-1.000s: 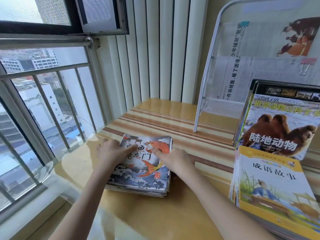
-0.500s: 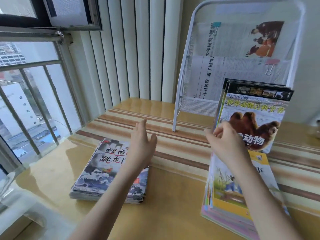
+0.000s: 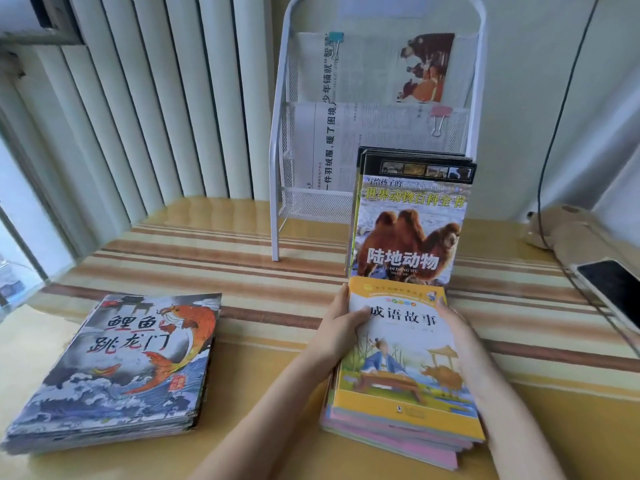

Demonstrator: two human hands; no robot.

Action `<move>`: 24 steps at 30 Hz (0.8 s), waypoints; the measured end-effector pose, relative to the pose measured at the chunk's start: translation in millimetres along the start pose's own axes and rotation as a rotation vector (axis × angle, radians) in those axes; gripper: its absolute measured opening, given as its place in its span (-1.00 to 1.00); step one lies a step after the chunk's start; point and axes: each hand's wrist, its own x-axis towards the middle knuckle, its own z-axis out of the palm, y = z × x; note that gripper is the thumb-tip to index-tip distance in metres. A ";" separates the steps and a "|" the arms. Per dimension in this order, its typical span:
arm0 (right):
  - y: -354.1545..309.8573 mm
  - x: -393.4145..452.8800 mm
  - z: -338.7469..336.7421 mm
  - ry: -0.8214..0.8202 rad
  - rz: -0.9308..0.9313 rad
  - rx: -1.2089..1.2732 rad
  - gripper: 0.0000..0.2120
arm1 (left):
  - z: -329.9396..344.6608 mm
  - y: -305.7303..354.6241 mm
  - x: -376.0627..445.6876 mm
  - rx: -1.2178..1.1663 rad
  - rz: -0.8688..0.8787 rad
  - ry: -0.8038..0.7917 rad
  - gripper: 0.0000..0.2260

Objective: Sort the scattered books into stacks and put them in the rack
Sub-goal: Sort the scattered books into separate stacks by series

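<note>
Gripping the yellow-cover stack (image 3: 405, 368) from both sides. My left hand (image 3: 341, 327) is curled round its left edge with the thumb lying over the top cover. My right hand (image 3: 460, 337) clamps the right edge, but its fingers are mostly hidden behind the books, so I judge a hold there rather than see it fully. The stack lies flat on the striped table (image 3: 207, 265), just in front of the camel-cover books (image 3: 408, 220).

Step in hand, as I read it: squaring this stack and getting ready to lift it to the rack. The lower pink books stick out at the near edge, so the pile is not flush yet.

Next move calls for tapping the edges even, a firm two-sided squeeze so the thin books don't slide, then a lift up and forward. The camel-cover books stand leaning against the white mesh rack (image 3: 280, 161), right in the path.

Count:
- Book groups: three. Yellow-cover stack in my hands, carp-cover stack (image 3: 121, 372) lying well apart at left, camel-cover books upright at the rack.
- Rack: one, with clipped newspapers (image 3: 363, 140) in it.
- Binder clips: two, one teal (image 3: 336, 38), one pink (image 3: 439, 114).
- Phone (image 3: 613, 292): one, at the right edge.
- Books per stack: can't count them.
</note>
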 end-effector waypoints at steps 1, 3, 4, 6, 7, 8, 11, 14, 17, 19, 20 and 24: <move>0.4 -0.6 2.4 -0.008 -0.005 0.011 -0.50 | -1.5 0.5 0.4 -0.034 -0.029 0.020 -0.68; 0.9 -4.0 8.4 -0.027 -0.028 0.029 -0.47 | -9.3 0.0 0.7 -0.078 -0.070 0.060 -0.63; 0.9 -6.9 12.9 -0.039 -0.038 0.039 -0.48 | -14.6 0.2 -1.0 -0.093 -0.078 0.074 -0.61; 5.1 -13.1 25.8 -0.056 -0.052 0.060 -0.53 | -28.1 1.7 -6.3 -0.112 -0.076 0.101 -0.64; 9.2 -15.4 34.2 -0.064 -0.060 0.063 -0.51 | -35.1 3.5 -10.2 -0.104 -0.070 0.116 -0.65; 11.1 -19.3 43.7 -0.073 -0.070 0.058 -0.49 | -42.7 6.1 -15.4 -0.093 -0.066 0.125 -0.66; 16.2 -26.6 72.9 -0.122 -0.088 0.083 -0.45 | -72.0 14.1 -31.7 -0.066 -0.048 0.165 -0.66; 17.1 -34.3 97.2 -0.176 -0.068 0.088 -0.40 | -97.8 21.2 -48.3 0.021 -0.060 0.195 -0.62; 20.9 -35.9 109.0 -0.186 -0.053 0.100 -0.37 | -108.9 23.2 -51.6 0.145 -0.092 0.246 -0.63; 22.6 -35.4 110.3 -0.187 -0.049 0.091 -0.40 | -109.5 24.2 -48.6 0.281 -0.126 0.267 -0.67; 21.2 -36.1 108.6 -0.186 -0.040 0.079 -0.43 | -106.4 27.1 -48.3 0.344 -0.157 0.267 -0.70; 16.0 -20.8 85.2 -0.072 -0.022 0.048 -0.42 | -81.2 56.3 -44.8 0.704 -0.107 0.281 -0.68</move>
